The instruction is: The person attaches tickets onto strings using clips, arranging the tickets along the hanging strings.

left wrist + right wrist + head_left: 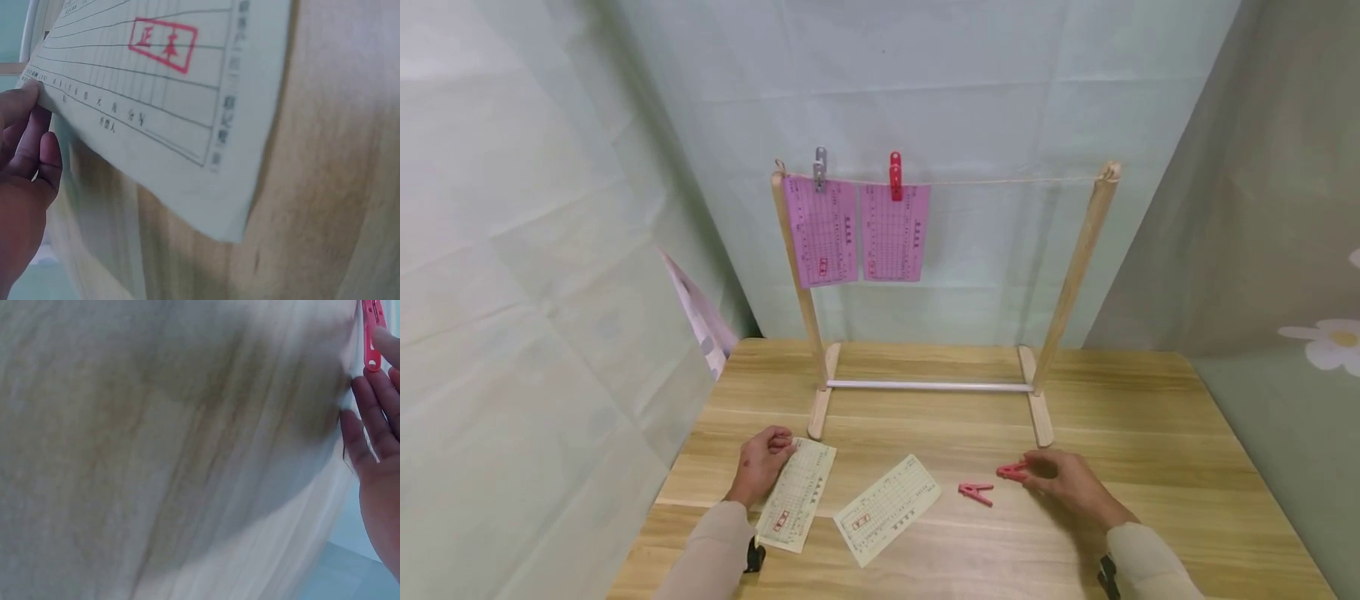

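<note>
Pale cloth [985, 92] is hung behind a wood-grained table [1150, 433]. At the near left, a cream slip [801, 492] is pinched near its far left corner by the left hand [763, 461]. At the near right, a pink-red peg [1011, 472] is held between the thumb and fingers of the right hand [1072, 485]. Just left of it, a second peg [975, 492] is laid on the wood, and farther left a loose slip [889, 510] is set at a slant. Beyond them is stood a wooden rack [1081, 271], across which a cord [1007, 182] is strung. Toward its left end, two pink sheets [822, 233] are hung side by side, one fastened by a silver clip [820, 170], the other by a red clip [896, 176].
</note>
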{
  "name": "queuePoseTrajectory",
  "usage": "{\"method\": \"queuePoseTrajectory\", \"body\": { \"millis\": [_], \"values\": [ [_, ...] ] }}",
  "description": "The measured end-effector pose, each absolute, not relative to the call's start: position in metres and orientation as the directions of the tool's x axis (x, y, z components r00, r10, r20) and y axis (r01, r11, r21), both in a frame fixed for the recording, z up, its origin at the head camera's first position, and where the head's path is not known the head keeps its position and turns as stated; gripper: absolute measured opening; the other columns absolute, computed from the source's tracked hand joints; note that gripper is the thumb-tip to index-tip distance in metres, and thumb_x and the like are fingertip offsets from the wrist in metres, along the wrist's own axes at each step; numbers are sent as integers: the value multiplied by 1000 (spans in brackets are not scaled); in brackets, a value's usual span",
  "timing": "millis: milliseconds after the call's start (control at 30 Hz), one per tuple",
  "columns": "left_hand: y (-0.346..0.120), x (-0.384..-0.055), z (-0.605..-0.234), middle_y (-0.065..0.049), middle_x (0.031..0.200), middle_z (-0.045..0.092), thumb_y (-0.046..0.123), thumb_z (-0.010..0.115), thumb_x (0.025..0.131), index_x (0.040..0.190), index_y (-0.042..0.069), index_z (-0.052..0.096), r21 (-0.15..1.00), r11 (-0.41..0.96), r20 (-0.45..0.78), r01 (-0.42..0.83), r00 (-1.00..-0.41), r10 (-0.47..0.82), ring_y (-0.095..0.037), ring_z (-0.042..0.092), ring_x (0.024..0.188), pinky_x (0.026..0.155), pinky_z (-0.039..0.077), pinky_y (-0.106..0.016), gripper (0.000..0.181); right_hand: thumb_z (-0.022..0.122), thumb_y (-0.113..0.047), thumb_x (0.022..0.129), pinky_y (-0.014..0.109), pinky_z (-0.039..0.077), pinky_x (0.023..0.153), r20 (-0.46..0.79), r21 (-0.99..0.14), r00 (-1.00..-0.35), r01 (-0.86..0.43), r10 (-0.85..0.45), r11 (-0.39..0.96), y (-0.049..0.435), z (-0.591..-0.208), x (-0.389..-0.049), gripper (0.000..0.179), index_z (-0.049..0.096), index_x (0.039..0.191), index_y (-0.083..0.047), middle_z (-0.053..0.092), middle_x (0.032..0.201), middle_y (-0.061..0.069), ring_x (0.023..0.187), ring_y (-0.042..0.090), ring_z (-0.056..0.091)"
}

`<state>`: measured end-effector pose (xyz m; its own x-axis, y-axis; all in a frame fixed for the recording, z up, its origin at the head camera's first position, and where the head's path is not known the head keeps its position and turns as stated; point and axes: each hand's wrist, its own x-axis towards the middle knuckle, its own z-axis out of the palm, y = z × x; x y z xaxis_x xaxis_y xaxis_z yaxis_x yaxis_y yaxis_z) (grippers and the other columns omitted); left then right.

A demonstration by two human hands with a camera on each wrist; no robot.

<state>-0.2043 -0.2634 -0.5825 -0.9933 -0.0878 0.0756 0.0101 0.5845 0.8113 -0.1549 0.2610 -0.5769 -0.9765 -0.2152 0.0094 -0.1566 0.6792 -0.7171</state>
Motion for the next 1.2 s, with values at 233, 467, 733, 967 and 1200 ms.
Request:
{"method": "queuePoseTrajectory", "body": {
  "millis": [233, 467, 733, 967, 1200],
  "values": [
    [-261, -208, -575, -15, 95, 71, -4, 74, 87, 107, -8, 69, 843, 537, 52, 13, -997, -58, -23, 68, 89, 74, 54, -19, 20, 79, -4, 84, 31, 58, 79, 45, -786, -965, -194, -258, 587, 261, -572, -159, 35, 67, 113, 11, 73, 102, 19, 92, 29, 72],
    [-254, -214, -562, -16, 94, 71, -6, 74, 86, 105, -9, 70, 856, 515, 75, 47, -997, -34, -21, 68, 86, 73, 54, -19, 20, 78, -3, 85, 26, 57, 78, 73, -813, -955, -224, -288, 537, 261, -564, -164, 35, 66, 114, 11, 72, 105, 20, 92, 23, 71],
    [-251, -219, -550, -18, 94, 72, -6, 73, 86, 106, -9, 70, 867, 493, 100, 69, -994, -37, -19, 69, 85, 73, 54, -17, 20, 76, -2, 87, 24, 55, 80, 91, -846, -949, -234, -301, 480, 256, -553, -166, 35, 64, 117, 13, 70, 107, 21, 93, 16, 69],
    [-249, -226, -544, -19, 94, 72, -6, 75, 85, 105, -10, 70, 860, 489, 168, 146, -986, -2, -22, 69, 86, 74, 54, -17, 21, 75, -5, 89, 25, 55, 81, 84, -863, -956, -211, -282, 458, 256, -545, -167, 38, 63, 121, 11, 71, 108, 17, 95, 20, 68],
    [-240, -234, -526, -17, 96, 72, -2, 75, 87, 106, -8, 71, 863, 489, 132, 126, -991, 22, -27, 68, 91, 76, 53, -17, 20, 76, -5, 88, 23, 55, 80, 99, -872, -952, -222, -289, 436, 258, -543, -170, 40, 62, 121, 13, 70, 108, 19, 95, 16, 68]
  ]
}}
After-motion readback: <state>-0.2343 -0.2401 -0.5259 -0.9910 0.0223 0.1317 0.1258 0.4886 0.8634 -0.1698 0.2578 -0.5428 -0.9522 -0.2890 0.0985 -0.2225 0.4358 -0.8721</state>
